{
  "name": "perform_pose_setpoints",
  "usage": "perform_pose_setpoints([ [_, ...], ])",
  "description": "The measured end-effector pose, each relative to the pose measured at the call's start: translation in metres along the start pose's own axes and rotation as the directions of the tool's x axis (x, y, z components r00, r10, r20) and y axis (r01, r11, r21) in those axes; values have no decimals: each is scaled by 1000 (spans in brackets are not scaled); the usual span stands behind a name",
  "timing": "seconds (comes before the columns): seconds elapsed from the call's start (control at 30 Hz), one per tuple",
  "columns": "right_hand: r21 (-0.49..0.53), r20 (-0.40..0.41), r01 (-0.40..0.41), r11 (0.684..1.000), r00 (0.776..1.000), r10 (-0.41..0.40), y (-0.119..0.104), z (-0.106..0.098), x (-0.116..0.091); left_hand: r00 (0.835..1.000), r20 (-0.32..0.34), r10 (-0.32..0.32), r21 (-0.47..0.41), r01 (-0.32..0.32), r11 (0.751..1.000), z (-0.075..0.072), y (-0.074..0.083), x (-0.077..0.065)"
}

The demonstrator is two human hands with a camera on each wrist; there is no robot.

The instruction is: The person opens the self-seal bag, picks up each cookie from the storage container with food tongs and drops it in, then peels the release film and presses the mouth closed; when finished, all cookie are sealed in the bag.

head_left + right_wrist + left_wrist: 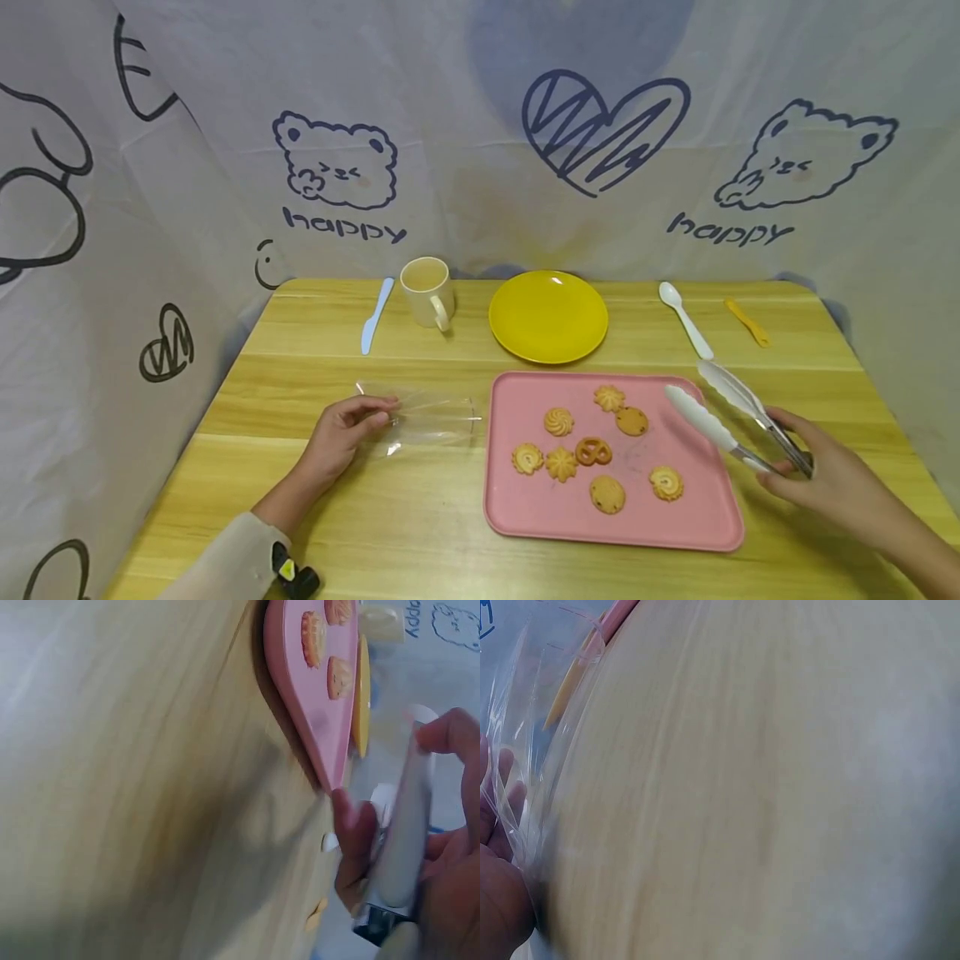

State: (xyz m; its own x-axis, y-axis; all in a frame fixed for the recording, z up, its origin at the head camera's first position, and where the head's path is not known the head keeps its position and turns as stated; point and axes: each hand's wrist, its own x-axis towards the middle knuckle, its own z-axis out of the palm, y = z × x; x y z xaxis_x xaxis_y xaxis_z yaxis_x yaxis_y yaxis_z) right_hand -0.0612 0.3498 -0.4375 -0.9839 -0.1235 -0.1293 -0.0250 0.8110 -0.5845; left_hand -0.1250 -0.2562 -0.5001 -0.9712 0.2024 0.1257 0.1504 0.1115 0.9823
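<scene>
My left hand (347, 432) pinches one end of a clear plastic bag (435, 419), left of the pink tray. In the left wrist view, the bag (525, 742) stretches up from the fingers. At the right, my right hand (817, 475) grips a pair of tongs (738, 425) with white tips, their arms spread apart over the tray's right edge. Nothing is between the tips. Several cookies lie scattered on the pink tray (517, 521), among them a pretzel-shaped cookie (593, 452), a round cookie (607, 494) and a flower-shaped cookie (666, 483).
Behind the tray stands a yellow plate (548, 317). A cream mug (427, 292) and a light blue knife (377, 317) are at the back left. A white spoon (686, 319) and a small yellow utensil (746, 322) lie at the back right. Printed cloth walls border the table.
</scene>
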Motion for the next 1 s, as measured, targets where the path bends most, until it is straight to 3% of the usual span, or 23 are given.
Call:
perform_pose_setpoints([
  [0.1, -67, -34, 87, 994, 995, -89, -9, 1, 6, 1000, -3, -1, -1, 1, 1000, 0, 0, 1],
  [0.47, -283, -99, 211, 936, 964, -248, -44, 16, 23, 1000, 10, 14, -9, -14, 1000, 0, 0, 1],
  [0.87, -349, 47, 281, 894, 958, -283, -72, 25, 47, 1000, 18, 0, 0, 0, 1000, -1, 1, 0],
  [1.0, -351, 86, 322, 879, 946, -312, -79, 30, 55, 1000, 18, -1, 4, 1, 1000, -1, 1, 0],
])
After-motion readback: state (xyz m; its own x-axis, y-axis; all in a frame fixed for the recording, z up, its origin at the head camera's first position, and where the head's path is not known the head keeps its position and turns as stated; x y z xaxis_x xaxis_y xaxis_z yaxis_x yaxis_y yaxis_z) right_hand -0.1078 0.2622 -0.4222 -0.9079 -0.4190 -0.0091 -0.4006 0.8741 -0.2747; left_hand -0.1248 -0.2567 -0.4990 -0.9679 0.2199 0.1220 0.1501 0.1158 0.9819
